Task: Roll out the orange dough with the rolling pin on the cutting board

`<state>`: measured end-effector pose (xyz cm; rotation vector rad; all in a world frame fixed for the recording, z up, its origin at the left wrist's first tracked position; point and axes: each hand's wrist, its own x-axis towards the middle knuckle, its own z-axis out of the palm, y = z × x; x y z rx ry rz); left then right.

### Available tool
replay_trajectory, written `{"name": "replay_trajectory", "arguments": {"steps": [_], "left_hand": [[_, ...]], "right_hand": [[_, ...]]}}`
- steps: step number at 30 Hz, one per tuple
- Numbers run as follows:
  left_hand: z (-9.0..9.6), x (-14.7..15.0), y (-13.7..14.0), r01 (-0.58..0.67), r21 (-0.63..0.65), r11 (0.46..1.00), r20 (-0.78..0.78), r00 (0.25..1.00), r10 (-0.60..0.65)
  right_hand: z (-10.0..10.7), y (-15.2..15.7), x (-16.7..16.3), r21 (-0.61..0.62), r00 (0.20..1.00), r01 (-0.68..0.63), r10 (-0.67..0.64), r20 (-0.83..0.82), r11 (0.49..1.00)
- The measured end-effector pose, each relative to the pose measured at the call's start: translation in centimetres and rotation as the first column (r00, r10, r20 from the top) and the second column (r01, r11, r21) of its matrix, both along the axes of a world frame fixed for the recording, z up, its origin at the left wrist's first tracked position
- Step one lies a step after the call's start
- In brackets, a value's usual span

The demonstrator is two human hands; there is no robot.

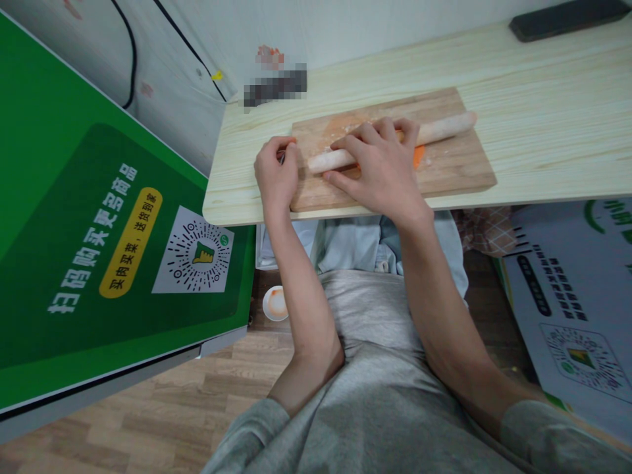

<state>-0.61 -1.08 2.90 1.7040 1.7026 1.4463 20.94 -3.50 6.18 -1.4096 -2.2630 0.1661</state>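
Observation:
A floured rolling pin (447,128) lies slantwise across a wooden cutting board (464,168). My right hand (382,161) is closed over the pin, fingers on the far side and thumb on the near side. Beneath the pin and that hand, a bit of flat orange dough (419,157) shows; most of it is hidden. My left hand (277,174) is curled at the board's left edge, beside the pin's near end. A spot of orange shows at its fingertips, but what they hold, if anything, I cannot make out. Flour and orange smears mark the board.
The board rests on a narrow pale wood tabletop (553,145) against a wall. A dark flat object (567,20) lies at the back right. A green panel (49,217) stands close on the left. Below the tabletop, a white bowl (275,303) sits low down.

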Motion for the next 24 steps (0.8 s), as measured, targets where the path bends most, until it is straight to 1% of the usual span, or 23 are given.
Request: {"name": "replay_trajectory", "arguments": {"steps": [7,13,20,24], "left_hand": [[-0.60,-0.37,0.50,-0.025,-0.018,1.000,0.002,1.000,0.025],[-0.48,-0.17,0.35,-0.052,-0.018,0.998,-0.001,0.999,0.052],[-0.62,0.04,0.24,-0.091,0.016,0.996,-0.038,0.995,0.091],[-0.84,-0.07,0.40,-0.086,0.016,0.996,-0.021,0.996,0.086]], "right_hand": [[0.49,-0.57,0.14,0.041,1.000,-0.016,0.016,-0.007,0.999],[0.12,-0.53,0.35,0.111,0.999,-0.034,0.037,-0.024,0.993],[-0.06,-0.47,0.39,0.111,0.999,-0.041,0.038,0.032,0.993],[-0.39,-0.34,0.43,0.139,0.999,-0.048,0.051,-0.018,0.989]]}}
